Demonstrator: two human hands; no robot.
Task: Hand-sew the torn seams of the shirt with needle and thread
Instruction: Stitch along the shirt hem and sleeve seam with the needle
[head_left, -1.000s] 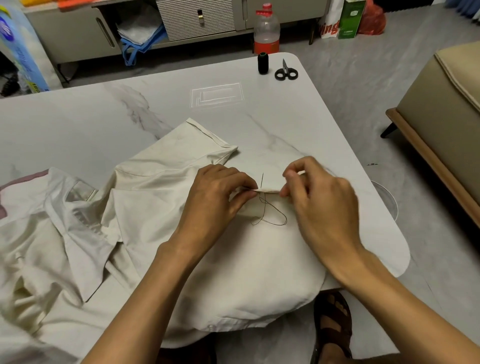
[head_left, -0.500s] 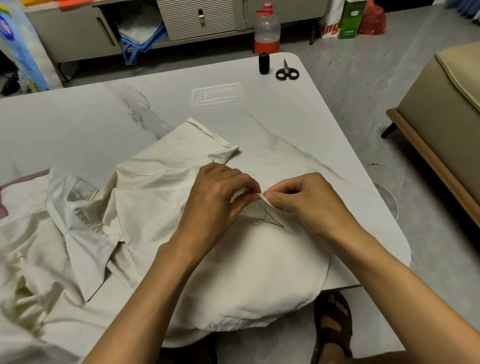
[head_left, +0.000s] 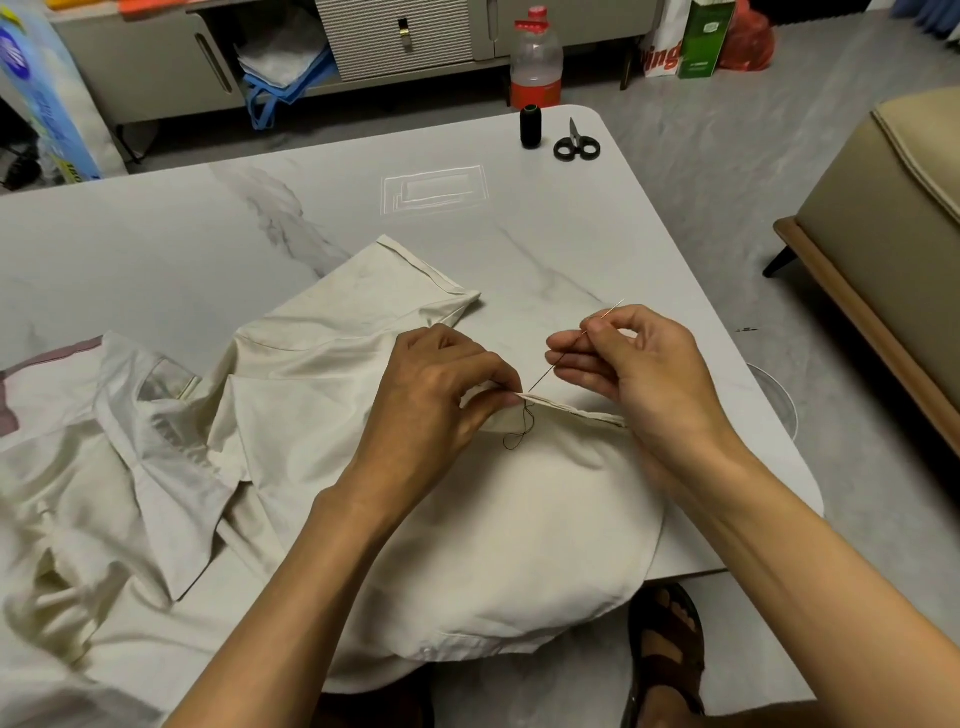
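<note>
A cream shirt (head_left: 467, 519) lies crumpled across the marble table (head_left: 156, 234), its lower part hanging over the near edge. My left hand (head_left: 441, 384) pinches the folded seam edge of the shirt. My right hand (head_left: 634, 358) pinches a thin needle (head_left: 605, 318) between thumb and fingers, just up and right of the seam. Dark thread (head_left: 545, 375) runs taut from the needle down to the seam beside my left fingertips, and a loose loop of it lies on the cloth below.
A black thread spool (head_left: 530, 126) and small black scissors (head_left: 575, 144) sit at the table's far right corner. Behind the table stands a plastic bottle (head_left: 536, 57) on the floor by a low cabinet. A beige sofa (head_left: 883, 234) is at right. My sandalled foot (head_left: 667, 654) is under the table edge.
My right hand has pulled the needle out of the seam and moved up and right, drawing the thread taut. The left hand keeps its pinch on the seam.
</note>
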